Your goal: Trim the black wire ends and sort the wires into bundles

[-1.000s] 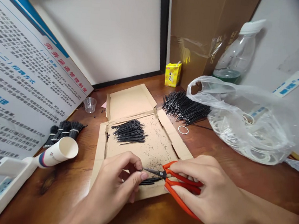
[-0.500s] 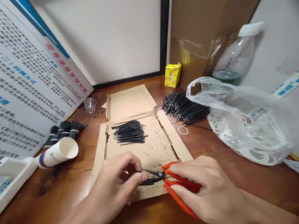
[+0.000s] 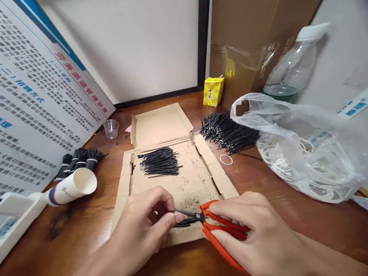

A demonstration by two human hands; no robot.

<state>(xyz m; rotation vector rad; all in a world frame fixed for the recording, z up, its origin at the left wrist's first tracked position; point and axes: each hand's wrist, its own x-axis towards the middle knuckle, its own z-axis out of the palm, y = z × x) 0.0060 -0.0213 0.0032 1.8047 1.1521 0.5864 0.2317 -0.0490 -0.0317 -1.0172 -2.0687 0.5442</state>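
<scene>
My right hand (image 3: 259, 238) grips orange-handled scissors (image 3: 223, 235) over the near edge of a flattened cardboard tray (image 3: 198, 187). Their thin black blades point left to my left hand (image 3: 144, 229). That hand pinches a short black wire between thumb and forefinger, right at the blade tips. A few more black wires (image 3: 184, 221) lie under the blades. A loose heap of cut black wires (image 3: 159, 161) rests further back on the tray, which is dusted with black specks.
A bigger pile of black wires (image 3: 228, 133) lies beyond the tray, beside a clear plastic bag of rubber bands (image 3: 302, 154). One rubber band (image 3: 225, 160) lies loose. Tied wire bundles (image 3: 79, 160), a paper cup (image 3: 75, 186), a small plastic cup (image 3: 111, 128) and a printed board (image 3: 25, 96) stand left.
Both hands stay in almost the same spot. The scissors' blades have shifted only slightly at the left fingertips.
</scene>
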